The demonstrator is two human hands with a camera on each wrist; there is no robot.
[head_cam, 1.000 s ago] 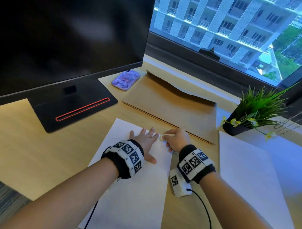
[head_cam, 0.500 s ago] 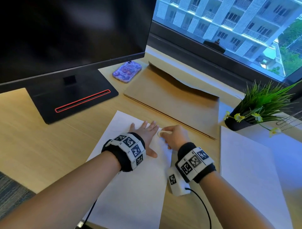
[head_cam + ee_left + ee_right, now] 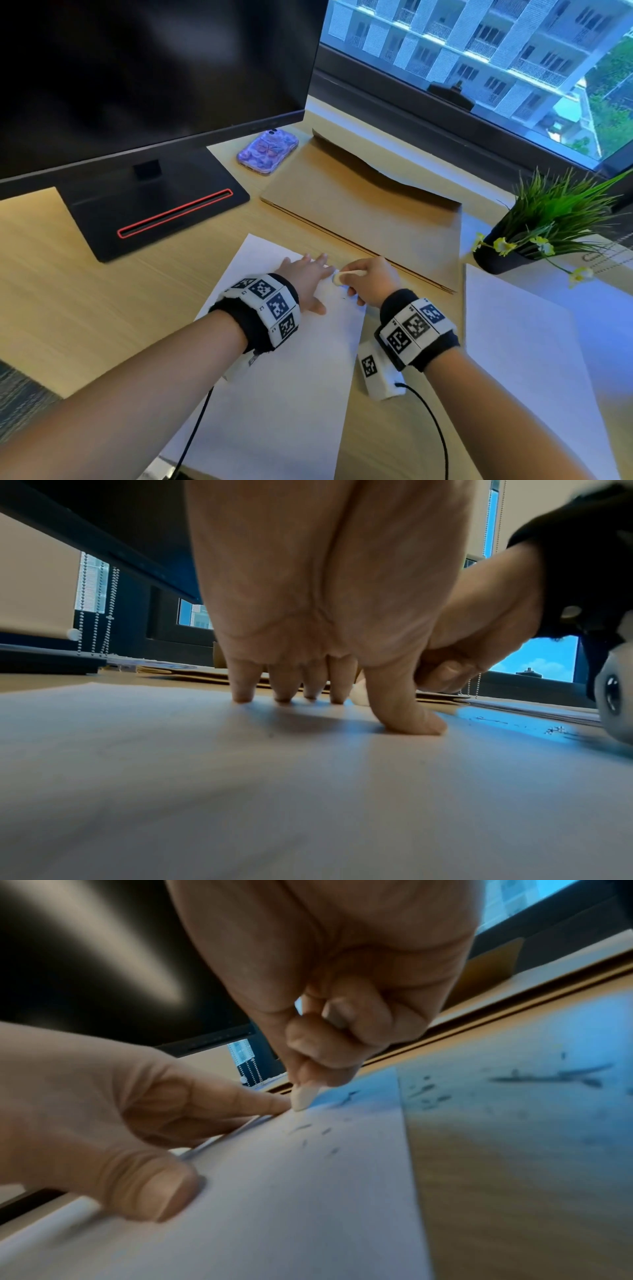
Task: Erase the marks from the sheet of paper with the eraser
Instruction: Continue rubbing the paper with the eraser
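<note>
Pot: dark, at the desk's right edge; holds a green grassy plant with small yellow flowers.
Cardboard folder: flat, beyond the hands; top flap raised; contents cannot be told.
Sheet of paper: white, flat on the wooden desk, near the front edge.
Left hand: fingers straight and spread, pressed flat on the sheet's far part.
Right hand: fingers curled, pinching the eraser just beside the left hand.
Eraser: small, white, tip down on the sheet near its far right corner.
Left wrist view only: four fingertips and the thumb planted on the paper, palm arched off it; the right fist close on the right.
Right wrist view only: eraser tip touching the paper beside the left index finger; dark crumbs strewn on the sheet and on the desk past its edge.
Head view only: black monitor on its stand, purple phone behind the folder, second white sheet on the right, window with buildings beyond.
</note>
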